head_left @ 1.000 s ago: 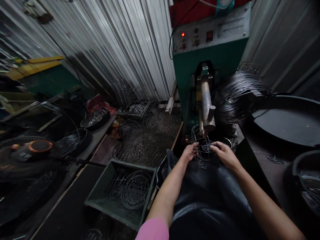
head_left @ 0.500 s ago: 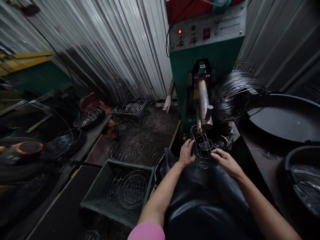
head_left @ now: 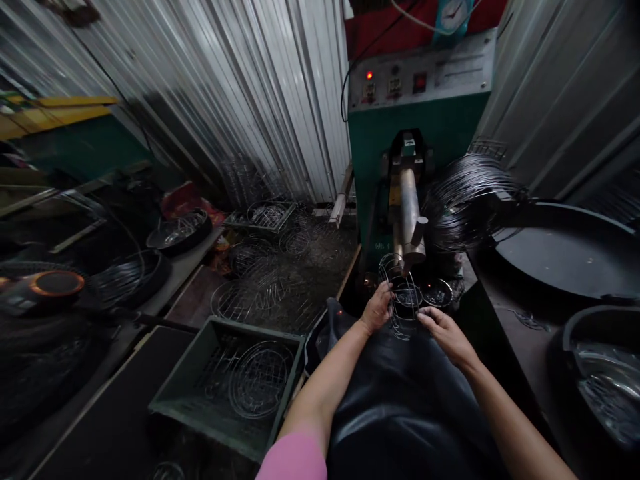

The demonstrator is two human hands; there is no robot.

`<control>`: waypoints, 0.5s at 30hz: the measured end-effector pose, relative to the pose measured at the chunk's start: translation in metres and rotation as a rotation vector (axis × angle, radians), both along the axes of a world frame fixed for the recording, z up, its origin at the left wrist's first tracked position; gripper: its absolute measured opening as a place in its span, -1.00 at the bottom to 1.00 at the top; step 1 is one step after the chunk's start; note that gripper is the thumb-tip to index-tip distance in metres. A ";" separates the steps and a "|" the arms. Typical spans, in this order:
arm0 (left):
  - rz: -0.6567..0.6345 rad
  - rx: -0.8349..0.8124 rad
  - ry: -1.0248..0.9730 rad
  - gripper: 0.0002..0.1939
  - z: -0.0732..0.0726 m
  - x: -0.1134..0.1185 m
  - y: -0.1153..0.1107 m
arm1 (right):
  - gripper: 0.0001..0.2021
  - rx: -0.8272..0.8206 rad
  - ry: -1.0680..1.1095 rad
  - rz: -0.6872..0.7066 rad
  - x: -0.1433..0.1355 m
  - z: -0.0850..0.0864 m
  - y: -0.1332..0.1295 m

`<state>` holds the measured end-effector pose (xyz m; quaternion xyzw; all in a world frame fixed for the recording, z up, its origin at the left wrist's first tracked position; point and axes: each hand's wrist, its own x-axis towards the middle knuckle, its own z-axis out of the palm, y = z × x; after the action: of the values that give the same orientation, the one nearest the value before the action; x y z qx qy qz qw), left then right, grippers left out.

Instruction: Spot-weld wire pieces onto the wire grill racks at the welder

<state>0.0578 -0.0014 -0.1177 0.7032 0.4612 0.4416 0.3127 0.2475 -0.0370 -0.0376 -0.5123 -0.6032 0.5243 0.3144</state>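
My left hand [head_left: 379,309] grips the left side of a round wire rack [head_left: 401,325], its fingers wrapped on the wires. On the other side, my right hand [head_left: 440,328] pinches the rack's edge between thumb and fingers. The rack is tilted on edge, and its upper part sits at the tip of the welding machine's metal arm [head_left: 411,220]. Whether wire and electrode touch is too small to tell. Behind the rack stand bowls of small metal parts [head_left: 437,291]. A black apron [head_left: 400,400] covers my lap under both hands.
A green crate [head_left: 170,408] with wire racks stands at left, and more wire pieces [head_left: 265,283] lie behind it. At right are a wire coil [head_left: 470,197], a large round pan [head_left: 565,250] and a black tub [head_left: 567,333]. The green machine [head_left: 370,147] stands ahead.
The view has shifted slightly. Both hands keep hold of the wire rack, which has turned a little at the machine's tip. A small glint shows on the apron.
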 end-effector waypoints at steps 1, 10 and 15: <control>-0.016 0.002 -0.002 -0.67 0.002 -0.002 -0.001 | -0.64 -0.018 0.014 0.023 0.000 0.000 -0.002; 0.005 -0.138 -0.147 -0.47 0.019 -0.007 0.004 | -0.61 0.063 0.065 -0.010 -0.016 0.019 0.017; 0.009 -0.106 -0.154 -0.52 0.016 -0.007 0.009 | -0.60 0.056 0.050 -0.047 -0.020 0.020 0.024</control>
<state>0.0512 0.0075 -0.1021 0.6476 0.4617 0.4708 0.3818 0.2277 -0.0126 -0.0171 -0.5040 -0.5973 0.5125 0.3557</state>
